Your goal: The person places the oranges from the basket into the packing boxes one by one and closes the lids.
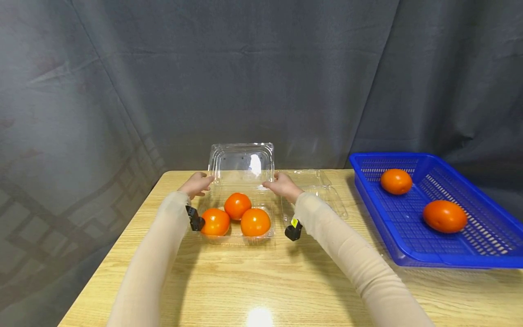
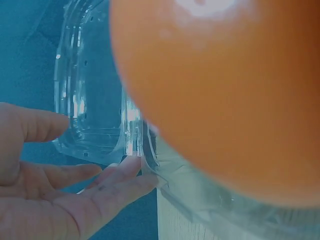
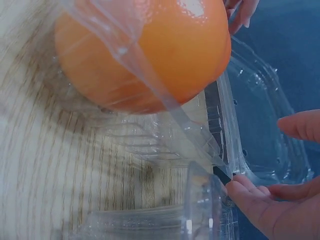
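A clear plastic clamshell box (image 1: 234, 241) holds three glossy, round, orange-red fruits (image 1: 255, 222) that look like tomatoes. Its clear lid (image 1: 234, 161) stands raised at the back. By the lid's left lower corner is my left hand (image 1: 197, 184), its fingers stretched out at the hinge and the thumb held apart, as the left wrist view shows. On the opposite side my right hand (image 1: 283, 186) has its fingertips against the hinge end, thumb away from the lid (image 3: 265, 115). Nothing is gripped by either hand. One large fruit (image 2: 225, 100) hides much of the left wrist view.
A second clear plastic box (image 1: 333, 202) lies open beside the first, partly behind my right forearm. At the right stands a blue basket (image 1: 373, 222) with two similar fruits (image 1: 444, 216). A grey curtain (image 1: 245, 81) hangs behind the wooden table (image 1: 229, 290).
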Action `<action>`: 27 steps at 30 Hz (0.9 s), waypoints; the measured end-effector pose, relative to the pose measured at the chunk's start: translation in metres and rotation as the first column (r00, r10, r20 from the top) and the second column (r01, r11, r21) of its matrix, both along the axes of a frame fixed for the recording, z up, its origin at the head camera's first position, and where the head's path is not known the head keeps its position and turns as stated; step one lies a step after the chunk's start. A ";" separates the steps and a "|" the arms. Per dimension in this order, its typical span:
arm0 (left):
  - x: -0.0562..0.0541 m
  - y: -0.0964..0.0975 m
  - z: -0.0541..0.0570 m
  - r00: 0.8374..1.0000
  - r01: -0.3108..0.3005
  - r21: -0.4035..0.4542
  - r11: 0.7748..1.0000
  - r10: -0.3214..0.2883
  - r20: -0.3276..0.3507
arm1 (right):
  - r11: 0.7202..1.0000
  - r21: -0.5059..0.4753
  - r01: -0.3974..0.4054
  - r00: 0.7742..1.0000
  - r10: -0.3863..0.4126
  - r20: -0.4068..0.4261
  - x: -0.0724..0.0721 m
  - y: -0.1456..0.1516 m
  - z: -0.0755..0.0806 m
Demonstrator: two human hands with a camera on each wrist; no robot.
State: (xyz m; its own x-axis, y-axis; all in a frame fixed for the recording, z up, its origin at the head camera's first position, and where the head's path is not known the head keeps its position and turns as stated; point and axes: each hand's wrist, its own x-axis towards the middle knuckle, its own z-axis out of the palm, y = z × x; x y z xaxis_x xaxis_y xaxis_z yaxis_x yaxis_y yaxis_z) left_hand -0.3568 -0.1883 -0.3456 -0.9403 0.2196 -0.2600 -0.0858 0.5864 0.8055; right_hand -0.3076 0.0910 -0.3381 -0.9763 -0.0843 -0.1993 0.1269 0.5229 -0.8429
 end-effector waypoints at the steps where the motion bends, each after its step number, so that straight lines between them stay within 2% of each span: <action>1: -0.003 -0.002 -0.003 1.000 0.002 0.006 1.000 -0.002 -0.004 | 1.000 -0.012 0.002 1.000 -0.002 0.005 0.000 0.000 0.000; 2: -0.005 -0.003 -0.005 1.000 0.007 0.009 1.000 -0.007 -0.007 | 1.000 -0.020 0.003 1.000 -0.003 0.009 0.000 0.000 0.000; 4: -0.001 0.000 -0.001 1.000 -0.003 0.008 1.000 0.003 -0.003 | 0.999 -0.032 0.005 1.000 -0.004 0.012 0.001 0.000 0.000; 6: 0.009 0.006 0.008 0.999 -0.024 -0.017 1.000 0.025 0.021 | 0.999 -0.043 0.004 1.000 -0.004 0.012 0.001 0.000 0.001; 8: 0.006 0.005 0.007 0.999 -0.021 -0.024 0.999 0.022 0.023 | 0.999 -0.051 0.003 1.000 -0.002 0.011 0.001 0.000 0.001; 9: 0.001 0.002 0.002 1.000 -0.017 -0.018 1.000 0.018 0.022 | 0.999 -0.054 0.003 1.000 -0.003 0.009 0.002 0.000 0.001; 12: -0.038 -0.018 -0.033 0.998 0.034 -0.008 0.999 -0.034 -0.047 | 0.998 -0.070 0.003 1.000 -0.003 0.003 0.002 0.000 0.002; 13: -0.047 -0.022 -0.039 0.999 0.034 -0.001 0.999 -0.034 -0.039 | 0.997 -0.072 0.002 1.000 -0.002 -0.002 0.002 0.000 0.002; 14: -0.052 -0.025 -0.043 0.998 0.038 0.002 0.999 -0.037 -0.044 | 0.997 -0.074 0.001 1.000 -0.001 -0.007 0.002 0.000 0.001; 15: -0.051 -0.025 -0.043 0.998 0.041 0.002 0.999 -0.040 -0.048 | 0.997 -0.074 0.000 1.000 -0.001 -0.012 0.002 0.000 0.001; 17: -0.031 -0.016 -0.024 0.999 0.031 -0.013 0.999 -0.031 -0.030 | 0.997 -0.082 -0.003 1.000 0.001 -0.018 0.001 0.001 0.001; 19: -0.003 -0.001 0.004 1.000 0.006 -0.025 1.000 -0.005 0.025 | 0.996 -0.088 -0.005 1.000 0.003 -0.026 0.001 0.001 0.000; 20: 0.010 0.005 0.016 1.000 0.004 -0.029 1.000 -0.003 0.027 | 0.996 -0.090 -0.007 1.000 0.004 -0.028 0.001 0.001 0.000; 22: 0.028 0.014 0.033 0.999 -0.007 -0.026 1.000 0.009 0.043 | 0.996 -0.090 -0.009 0.999 0.006 -0.035 0.001 0.002 0.000; 25: 0.030 0.015 0.035 0.999 -0.015 -0.020 1.000 0.016 0.046 | 0.996 -0.091 -0.011 0.999 0.007 -0.043 0.000 0.002 0.001; 27: 0.027 0.013 0.033 0.999 -0.018 -0.021 1.000 0.019 0.043 | 0.996 -0.090 -0.010 0.999 0.006 -0.050 0.000 0.002 0.001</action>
